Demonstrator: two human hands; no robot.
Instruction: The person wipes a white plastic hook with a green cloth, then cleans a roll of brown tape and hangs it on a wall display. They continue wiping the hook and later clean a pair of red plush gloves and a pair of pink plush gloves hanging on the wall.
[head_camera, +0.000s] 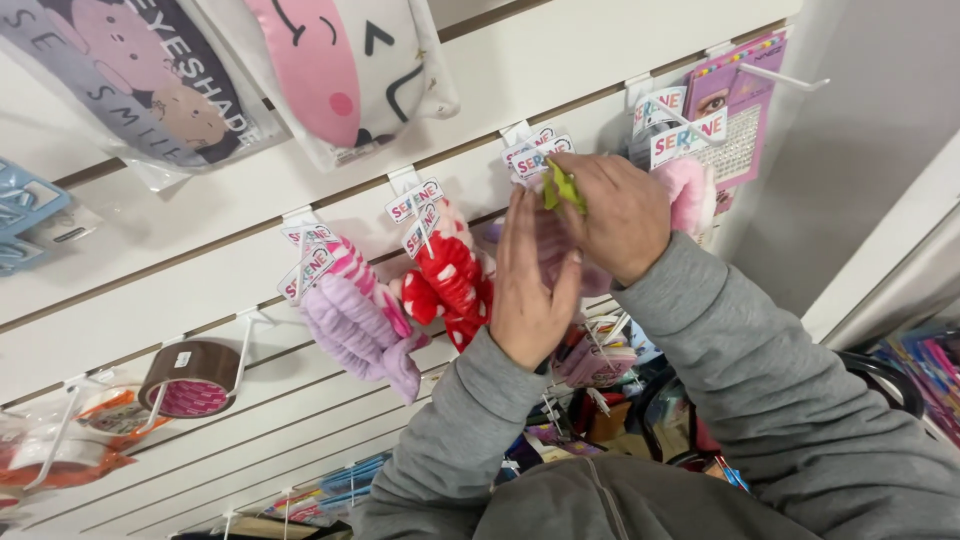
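**Hands at the headband hook, green tag in the fingers**

I start with the white slatted display wall (200, 270), which fills most of the frame and slants from lower left to upper right. Sleep masks in clear bags (330, 70) hang along the top. A row of plush headbands runs through the centre: a lilac one (360, 330), a red one with white dots (455, 280), a pink one (690, 195) at right. A roll of brown tape (190, 378) sits on a hook at lower left.

Both grey sleeves rise from the bottom. My left hand (530, 290) lies flat, fingers together, against a pale purple headband (545, 235) in the centre. My right hand (620, 215) is pinched shut on a small yellow-green tag (562, 188) just beside that hook's white card (535, 155).

By my reading, the headband already hangs on the hook, and the tag is not yet let go. Cluttered stock shows below the arms.
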